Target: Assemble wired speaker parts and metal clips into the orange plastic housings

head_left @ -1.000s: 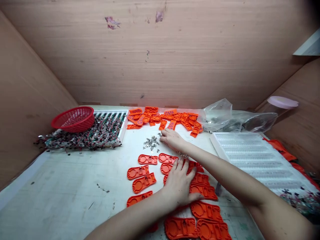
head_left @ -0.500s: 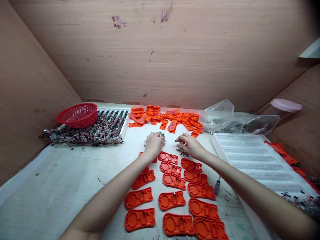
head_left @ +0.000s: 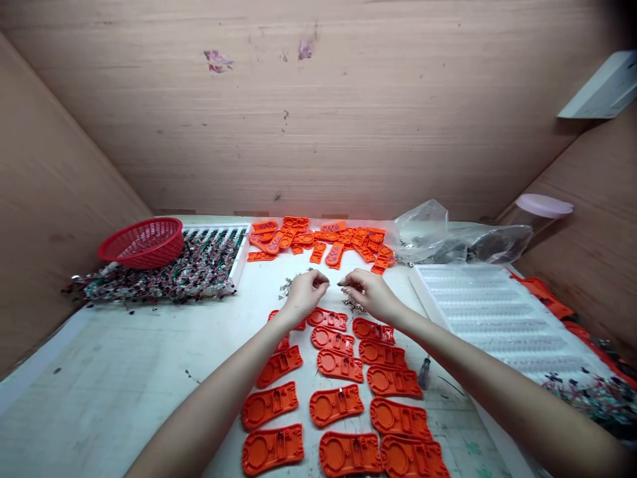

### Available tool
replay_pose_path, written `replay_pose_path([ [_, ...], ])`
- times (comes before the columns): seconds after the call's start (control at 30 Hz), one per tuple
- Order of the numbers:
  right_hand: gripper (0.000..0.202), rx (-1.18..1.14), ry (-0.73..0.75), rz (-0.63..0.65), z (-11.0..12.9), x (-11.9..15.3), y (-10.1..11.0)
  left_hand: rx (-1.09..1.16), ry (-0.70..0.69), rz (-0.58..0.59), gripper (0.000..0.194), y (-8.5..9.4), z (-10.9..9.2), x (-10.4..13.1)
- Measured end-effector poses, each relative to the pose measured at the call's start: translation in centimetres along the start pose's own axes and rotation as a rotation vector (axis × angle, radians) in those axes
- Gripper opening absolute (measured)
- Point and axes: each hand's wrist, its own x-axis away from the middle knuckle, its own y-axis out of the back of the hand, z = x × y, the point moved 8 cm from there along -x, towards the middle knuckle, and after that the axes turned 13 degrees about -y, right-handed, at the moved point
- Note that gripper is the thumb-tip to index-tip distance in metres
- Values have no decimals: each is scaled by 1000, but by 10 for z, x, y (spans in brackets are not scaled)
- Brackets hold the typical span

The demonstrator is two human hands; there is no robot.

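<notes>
My left hand is above the table beside a small scatter of metal parts, its thumb and forefinger pinched together; anything between them is too small to make out. Facing it, my right hand hovers over another little heap of metal parts, with its fingers curled and their tips close together. What it holds, if anything, cannot be seen. Orange plastic shells lie in rough columns below both hands, hollow side up, several with small dark or metal pieces in them.
More orange pieces are piled at the back. A red basket sits on wired parts by a white tray at left. To the right are clear bags, a ribbed white tray, a screwdriver and a lidded container.
The whole view has shifted slightly. My left hand has lifted off the metal parts and its pinch now shows; the two hands are closer together.
</notes>
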Motion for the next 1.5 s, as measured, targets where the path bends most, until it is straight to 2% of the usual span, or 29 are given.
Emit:
replay_pose_path([
  [0.1, 10, -226, -98, 5, 1, 16, 12, 288, 89, -20, 23, -14, -8, 16],
  [0.2, 22, -384, -217, -1, -1, 34, 20, 494, 155, -28, 28, -32, -22, 34],
  [0.3, 20, -354, -221, -75, 2, 49, 30, 779, 269, -102, 27, -50, -29, 48],
  [0.4, 12, -226, -136, -170, 8, 61, 42, 1024, 378, -194, 29, -66, -34, 58],
  [0.47, 11, -130, -42, -208, 13, 67, 48, 1045, 381, -186, 30, -72, -39, 61],
  [0.6, 8, 2, 149, -202, 25, 80, 51, 996, 357, -129, 30, -78, -48, 63],
  [0.73, 9, -39, 92, -256, 22, 86, 60, 960, 362, -129, 31, -83, -51, 62],
  [0.83, 8, 14, 90, -255, 21, 90, 63, 823, 330, -76, 25, -84, -54, 65],
  [0.9, 9, 137, 93, -202, 17, 93, 57, 541, 160, -8, 20, -77, -63, 71],
  [1.0, 13, 412, 73, -4, 1, 99, 32, -34, -192, 227, 30, -81, -86, 93],
  [1.1, 15, 683, 52, 112, -17, 107, 13, -382, -349, 501, 55, -101, -87, 122],
  [1.2, 15, 825, 70, 94, -21, 111, 9, -496, -371, 604, 66, -112, -80, 135],
  [1.5, 20, 848, 125, 78, -15, 111, 14, -528, -381, 594, 66, -114, -79, 133],
])
